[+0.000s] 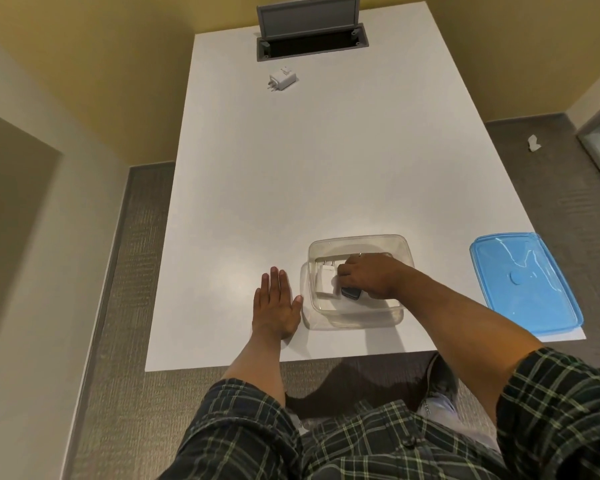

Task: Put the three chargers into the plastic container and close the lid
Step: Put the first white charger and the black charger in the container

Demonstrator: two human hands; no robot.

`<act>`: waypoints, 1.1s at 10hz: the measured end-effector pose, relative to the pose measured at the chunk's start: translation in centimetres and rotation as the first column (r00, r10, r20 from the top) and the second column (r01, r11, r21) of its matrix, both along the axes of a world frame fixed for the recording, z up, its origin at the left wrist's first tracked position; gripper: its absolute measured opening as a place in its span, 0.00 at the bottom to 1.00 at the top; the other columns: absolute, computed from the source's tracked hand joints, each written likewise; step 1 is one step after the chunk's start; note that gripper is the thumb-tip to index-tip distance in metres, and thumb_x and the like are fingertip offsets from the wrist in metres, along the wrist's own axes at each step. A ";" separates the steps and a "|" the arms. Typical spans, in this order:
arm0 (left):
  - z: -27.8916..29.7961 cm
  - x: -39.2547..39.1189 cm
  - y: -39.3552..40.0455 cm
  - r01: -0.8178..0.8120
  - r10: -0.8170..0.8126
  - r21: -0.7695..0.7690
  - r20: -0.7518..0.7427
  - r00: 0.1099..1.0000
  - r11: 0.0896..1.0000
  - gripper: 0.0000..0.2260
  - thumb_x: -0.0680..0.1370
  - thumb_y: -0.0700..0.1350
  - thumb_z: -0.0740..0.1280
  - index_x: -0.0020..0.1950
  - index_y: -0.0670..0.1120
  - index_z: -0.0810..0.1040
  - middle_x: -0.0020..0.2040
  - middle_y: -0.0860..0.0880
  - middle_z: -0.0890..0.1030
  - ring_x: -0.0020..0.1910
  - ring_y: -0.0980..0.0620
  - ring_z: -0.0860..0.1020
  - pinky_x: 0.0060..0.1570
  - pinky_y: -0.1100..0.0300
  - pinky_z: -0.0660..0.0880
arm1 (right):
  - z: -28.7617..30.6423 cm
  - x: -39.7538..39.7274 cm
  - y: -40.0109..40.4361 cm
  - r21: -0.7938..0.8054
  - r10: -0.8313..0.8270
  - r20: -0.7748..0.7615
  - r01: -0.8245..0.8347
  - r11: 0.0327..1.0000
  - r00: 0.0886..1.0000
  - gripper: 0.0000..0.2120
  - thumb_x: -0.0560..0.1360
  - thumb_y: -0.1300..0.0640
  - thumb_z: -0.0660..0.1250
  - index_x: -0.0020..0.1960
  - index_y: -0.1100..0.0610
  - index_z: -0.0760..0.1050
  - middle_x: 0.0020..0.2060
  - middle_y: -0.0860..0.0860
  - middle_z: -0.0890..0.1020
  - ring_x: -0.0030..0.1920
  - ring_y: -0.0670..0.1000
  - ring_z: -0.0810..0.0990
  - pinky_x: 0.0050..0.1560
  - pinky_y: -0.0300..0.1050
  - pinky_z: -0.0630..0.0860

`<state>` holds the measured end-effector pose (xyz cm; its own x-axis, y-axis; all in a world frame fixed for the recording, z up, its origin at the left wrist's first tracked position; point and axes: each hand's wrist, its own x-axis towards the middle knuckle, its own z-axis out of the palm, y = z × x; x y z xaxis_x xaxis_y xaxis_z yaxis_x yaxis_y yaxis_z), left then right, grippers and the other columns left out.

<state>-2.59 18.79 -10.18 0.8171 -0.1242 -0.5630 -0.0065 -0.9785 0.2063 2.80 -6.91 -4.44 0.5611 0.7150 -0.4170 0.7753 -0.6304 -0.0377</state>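
A clear plastic container [357, 315] stands near the front edge of the white table [319, 168]. Inside it lies a white charger [327, 280] with its prongs pointing away from me, and beside it a dark charger [351, 293]. My right hand [369, 277] reaches into the container, fingers curled over the dark charger and touching the white one. My left hand [277, 308] lies flat and open on the table, just left of the container, its thumb at the wall. A third white charger [284, 79] lies far back on the table. The blue lid [523, 282] rests at the right edge.
A grey cable hatch [312, 41] with its flap raised sits at the table's far end. A scrap of white paper [534, 143] lies on the grey carpet to the right. The lid overhangs the table's right edge slightly.
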 end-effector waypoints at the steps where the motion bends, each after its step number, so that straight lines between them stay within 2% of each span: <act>1: 0.0 0.0 -0.1 -0.002 0.002 0.002 0.000 1.000 1.000 0.32 0.85 0.58 0.43 0.81 0.45 0.30 0.80 0.46 0.28 0.80 0.45 0.30 0.80 0.47 0.36 | -0.3 -0.2 0.2 0.005 0.003 -0.002 -0.003 1.000 1.000 0.22 0.75 0.65 0.64 0.66 0.50 0.73 0.61 0.49 0.76 0.62 0.55 0.74 0.52 0.54 0.77; 3: 0.0 0.1 -0.1 0.001 0.000 0.012 -0.013 1.000 1.000 0.32 0.86 0.57 0.43 0.81 0.45 0.30 0.80 0.46 0.28 0.80 0.45 0.30 0.80 0.47 0.35 | -0.4 -0.4 -0.3 0.058 -0.028 -0.035 0.030 0.998 0.999 0.25 0.73 0.62 0.66 0.69 0.50 0.72 0.65 0.48 0.75 0.65 0.54 0.73 0.48 0.45 0.75; 4: 0.1 0.1 0.0 0.001 -0.001 0.011 -0.020 1.000 1.000 0.32 0.86 0.58 0.43 0.81 0.45 0.30 0.80 0.46 0.27 0.80 0.45 0.30 0.79 0.48 0.34 | -0.3 -0.8 -0.8 0.163 -0.303 -0.070 0.311 0.936 0.950 0.29 0.68 0.55 0.69 0.69 0.51 0.71 0.67 0.49 0.72 0.63 0.54 0.74 0.45 0.45 0.77; 5: 0.0 0.1 0.0 0.002 -0.002 0.010 -0.016 1.000 1.000 0.32 0.86 0.58 0.43 0.81 0.45 0.30 0.80 0.46 0.27 0.80 0.45 0.30 0.79 0.47 0.34 | -0.4 -1.3 -0.4 0.239 -0.453 -0.041 0.449 0.861 0.891 0.29 0.68 0.46 0.66 0.68 0.52 0.71 0.63 0.51 0.73 0.59 0.55 0.76 0.43 0.50 0.80; 6: 0.0 0.1 0.0 0.000 0.000 0.007 -0.014 1.000 1.000 0.32 0.86 0.58 0.44 0.81 0.45 0.30 0.80 0.46 0.28 0.80 0.45 0.30 0.79 0.47 0.35 | -1.0 -1.7 0.7 0.197 -0.540 0.011 0.527 0.827 0.842 0.35 0.68 0.29 0.61 0.68 0.50 0.70 0.62 0.51 0.73 0.56 0.56 0.78 0.42 0.50 0.78; 7: -0.1 0.1 0.0 -0.002 0.002 0.010 -0.006 1.000 1.000 0.32 0.85 0.58 0.44 0.81 0.45 0.30 0.80 0.46 0.28 0.80 0.45 0.30 0.79 0.47 0.35 | -1.5 -2.0 1.4 0.137 -0.534 0.021 0.526 0.839 0.845 0.39 0.69 0.25 0.57 0.71 0.49 0.68 0.65 0.51 0.73 0.57 0.56 0.78 0.44 0.51 0.76; 9: -0.2 0.0 0.0 -0.003 0.003 0.002 0.004 1.000 1.000 0.32 0.86 0.58 0.44 0.81 0.45 0.31 0.80 0.46 0.28 0.80 0.45 0.31 0.80 0.47 0.35 | -2.4 -2.3 2.3 0.107 -0.492 0.066 0.484 0.868 0.868 0.37 0.74 0.28 0.53 0.74 0.50 0.65 0.67 0.53 0.75 0.62 0.59 0.78 0.47 0.53 0.78; 11: -0.2 0.1 0.0 -0.002 0.002 0.007 0.003 1.000 1.000 0.32 0.85 0.58 0.44 0.81 0.46 0.31 0.80 0.46 0.28 0.80 0.45 0.31 0.80 0.47 0.35 | -2.4 -1.8 2.9 0.053 -0.470 0.059 0.467 0.883 0.881 0.39 0.73 0.27 0.58 0.75 0.49 0.64 0.69 0.54 0.74 0.62 0.61 0.78 0.49 0.54 0.77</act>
